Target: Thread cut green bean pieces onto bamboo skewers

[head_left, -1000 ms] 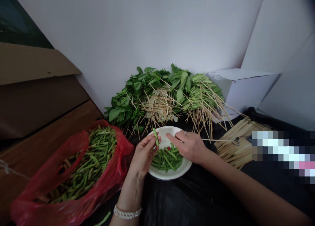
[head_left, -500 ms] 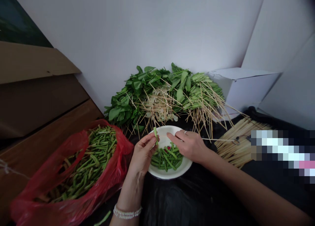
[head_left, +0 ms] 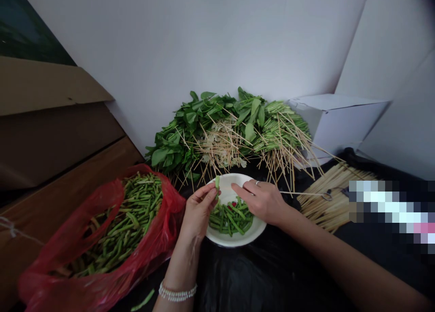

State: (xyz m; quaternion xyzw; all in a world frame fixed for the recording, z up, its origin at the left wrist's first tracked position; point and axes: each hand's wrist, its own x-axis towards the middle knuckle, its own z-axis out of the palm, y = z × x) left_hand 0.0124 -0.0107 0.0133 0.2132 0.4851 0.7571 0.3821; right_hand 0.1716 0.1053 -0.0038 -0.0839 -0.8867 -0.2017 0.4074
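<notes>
My left hand (head_left: 197, 214), wearing a beaded bracelet, pinches a short green bean piece (head_left: 217, 181) upright over the left side of a white bowl (head_left: 234, 242). Opposite it, my right hand (head_left: 267, 202) is closed around a thin skewer (head_left: 295, 193), index finger stretched toward the bean. The skewer's shaft sticks out to the right behind the hand. Its tip is faint near the bean, and I cannot tell whether it has pierced it. Below both hands, cut green beans (head_left: 234, 219) lie in the bowl.
At left sits a red plastic bag (head_left: 170, 212) of cut beans. Behind the bowl are skewered leafy greens (head_left: 166, 156) and skewered green stems (head_left: 282, 117). Loose skewers (head_left: 316, 203) lie at right, with a dark metal ring (head_left: 326, 194) over them. A white box (head_left: 350, 122) stands behind.
The bean piece in my left hand has turned more upright, with less of it showing. My right hand keeps its grip on the skewer. The whole view has shifted slightly.
</notes>
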